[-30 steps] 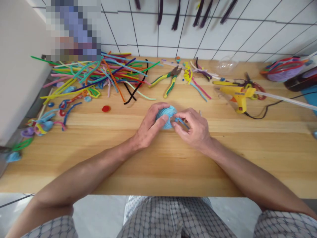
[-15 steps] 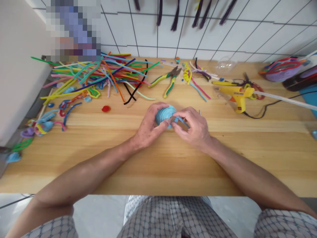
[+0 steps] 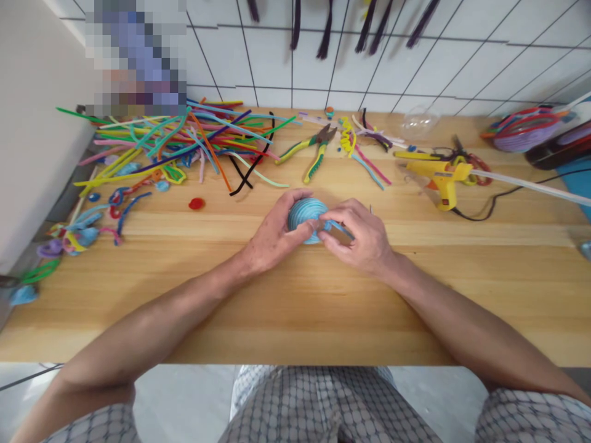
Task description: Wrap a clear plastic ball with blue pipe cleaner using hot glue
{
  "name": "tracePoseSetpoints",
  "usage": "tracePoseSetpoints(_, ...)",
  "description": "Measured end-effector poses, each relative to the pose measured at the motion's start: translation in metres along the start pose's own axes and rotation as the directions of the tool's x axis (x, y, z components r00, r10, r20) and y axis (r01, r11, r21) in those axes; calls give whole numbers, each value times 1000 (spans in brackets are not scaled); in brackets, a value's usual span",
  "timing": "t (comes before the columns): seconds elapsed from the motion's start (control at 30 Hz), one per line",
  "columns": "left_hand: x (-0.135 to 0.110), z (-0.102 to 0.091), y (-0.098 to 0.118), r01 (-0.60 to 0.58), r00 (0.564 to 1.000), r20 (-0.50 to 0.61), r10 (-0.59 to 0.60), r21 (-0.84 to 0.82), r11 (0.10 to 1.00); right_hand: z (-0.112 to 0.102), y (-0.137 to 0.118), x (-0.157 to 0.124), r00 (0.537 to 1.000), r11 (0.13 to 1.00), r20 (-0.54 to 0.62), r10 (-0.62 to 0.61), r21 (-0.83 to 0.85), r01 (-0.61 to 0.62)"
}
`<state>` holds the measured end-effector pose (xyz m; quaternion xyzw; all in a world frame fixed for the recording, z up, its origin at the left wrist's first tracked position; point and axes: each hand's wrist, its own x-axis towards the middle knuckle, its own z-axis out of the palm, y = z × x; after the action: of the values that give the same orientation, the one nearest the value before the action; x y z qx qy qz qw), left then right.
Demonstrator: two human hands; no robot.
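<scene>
A light blue ball wound from pipe cleaner (image 3: 307, 213) sits between my hands at the middle of the wooden table (image 3: 295, 295). My left hand (image 3: 272, 237) wraps its fingers round the ball's left side, thumb pressed on its front. My right hand (image 3: 357, 237) pinches the loose blue end of the pipe cleaner (image 3: 339, 227) against the ball's right side. Both hands are closed on the piece.
A heap of coloured pipe cleaners (image 3: 184, 144) lies at the back left, with green-handled pliers (image 3: 316, 147) beside it. A yellow glue gun (image 3: 438, 175) with its cord lies at the back right. A red bead (image 3: 197, 203) and small bent pieces (image 3: 78, 237) lie left.
The ball has turned slightly in my hands and my left thumb has shifted across its front. The hands stay in the same place on the table.
</scene>
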<state>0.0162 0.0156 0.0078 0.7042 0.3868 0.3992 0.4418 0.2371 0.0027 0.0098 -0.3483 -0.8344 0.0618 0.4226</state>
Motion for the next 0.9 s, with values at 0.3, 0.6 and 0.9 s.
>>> tracePoseSetpoints(0.3,5,-10,14,125,983,133,-124,-1,992,-4,1,4,999,1000,25,-21,-2,21)
tracePoseSetpoints(0.6,3,-3,-2,121,992,47,-117,-69,990,-7,7,6,999,1000,49,-21,-21,22)
tracePoseSetpoints(0.9,2,6,-2,70,995,-68,-74,-68,995,-7,8,6,1000,997,-5,9,81,-8)
